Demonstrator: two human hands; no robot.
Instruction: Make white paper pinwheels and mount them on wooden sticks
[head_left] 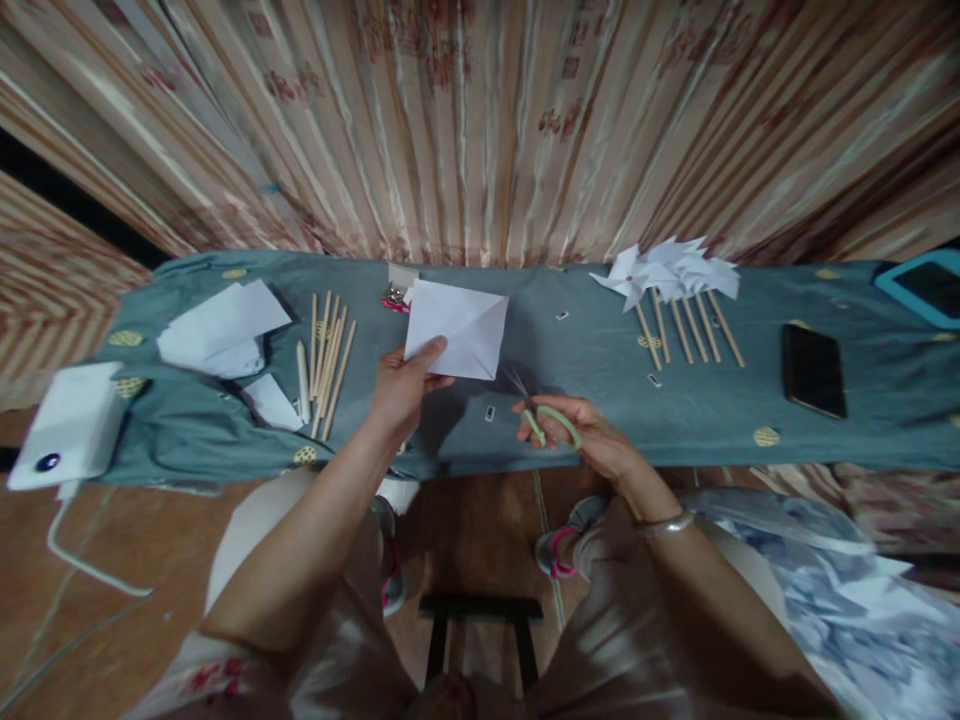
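Between thumb and fingers, my left hand pinches a square sheet of white paper with diagonal crease lines, held above the cloth-covered table. My right hand grips green-handled scissors. Their blades are slightly parted and point toward the paper's lower right corner, near it; whether they touch it I cannot tell. Behind the paper sits a small open box with shiny metal bits. Left of my left hand lie several wooden sticks.
White paper pinwheels on sticks lie at the back right, near a black phone and a blue-framed device. At left are a paper stack, a white marker-like stick and a white box with a cable. A plastic bag stands lower right.
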